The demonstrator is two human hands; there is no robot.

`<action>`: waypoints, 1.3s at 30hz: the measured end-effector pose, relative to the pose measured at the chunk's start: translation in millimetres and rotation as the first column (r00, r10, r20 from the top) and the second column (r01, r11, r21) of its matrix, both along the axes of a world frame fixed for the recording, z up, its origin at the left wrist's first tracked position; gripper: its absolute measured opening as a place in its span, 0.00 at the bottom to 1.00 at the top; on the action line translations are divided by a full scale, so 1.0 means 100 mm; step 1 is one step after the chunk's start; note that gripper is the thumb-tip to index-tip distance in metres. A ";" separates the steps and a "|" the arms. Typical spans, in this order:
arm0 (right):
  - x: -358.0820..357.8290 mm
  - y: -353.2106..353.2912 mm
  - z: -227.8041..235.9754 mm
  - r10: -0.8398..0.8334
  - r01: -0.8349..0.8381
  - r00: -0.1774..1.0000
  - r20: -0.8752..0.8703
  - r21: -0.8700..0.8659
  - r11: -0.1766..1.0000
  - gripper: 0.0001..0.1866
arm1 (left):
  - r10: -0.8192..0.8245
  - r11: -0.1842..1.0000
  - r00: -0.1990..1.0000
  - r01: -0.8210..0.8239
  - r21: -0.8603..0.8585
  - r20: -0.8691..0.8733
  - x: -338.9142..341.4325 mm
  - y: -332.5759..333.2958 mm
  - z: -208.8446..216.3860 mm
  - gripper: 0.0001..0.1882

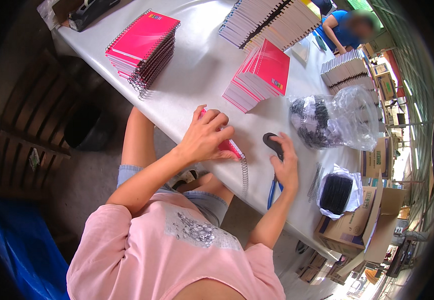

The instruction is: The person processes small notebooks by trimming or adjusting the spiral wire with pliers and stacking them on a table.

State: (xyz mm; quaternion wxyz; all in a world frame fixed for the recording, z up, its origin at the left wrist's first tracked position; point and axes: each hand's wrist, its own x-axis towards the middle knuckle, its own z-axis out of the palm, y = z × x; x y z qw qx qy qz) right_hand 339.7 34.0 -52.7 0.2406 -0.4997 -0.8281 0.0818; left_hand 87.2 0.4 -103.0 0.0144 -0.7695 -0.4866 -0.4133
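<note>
My left hand (208, 134) is closed around a small pink spiral notebook (232, 148) near the table's front edge. A thin wire coil (245, 175) runs out from the notebook's spine corner toward me. To the right, my right hand (288, 162) has its fingers curled over a black rounded object (272, 144) whose kind I cannot make out. Blue-handled pliers (271, 194) show beside that wrist, their upper part hidden. A stack of pink coil-bound notebooks (149, 37) stands at the far left. Another pile of pink books (267, 70), with no coils visible, lies ahead of my hands.
Loose coils (316, 182) lie right of my right forearm. Beyond are a clear plastic bag (334, 117) of dark coils, a black coil bundle (337, 194) on paper and an open carton (352, 225). Tall book stacks (269, 22) fill the far side, near a person in blue (344, 32).
</note>
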 end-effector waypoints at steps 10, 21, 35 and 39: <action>-0.11 0.01 -0.25 0.088 -0.689 0.247 -0.965 -0.111 0.716 0.14 | -0.032 0.997 0.991 0.040 -0.062 0.129 0.01 0.00 0.01 0.33; -0.37 0.00 -0.10 0.062 -0.182 0.918 -0.391 -0.277 0.943 0.16 | -0.105 0.992 0.986 0.113 -0.060 0.127 -0.04 -0.01 0.07 0.33; -0.67 0.01 0.01 -0.108 -0.031 0.918 -0.381 -0.340 0.940 0.15 | -0.109 0.979 0.856 0.180 -0.093 0.506 -0.20 0.11 -0.12 0.31; -0.87 -0.04 0.11 0.065 -0.240 0.916 -0.395 -0.413 0.878 0.17 | -0.121 0.890 0.757 0.369 -0.268 0.642 -0.20 0.19 -0.25 0.40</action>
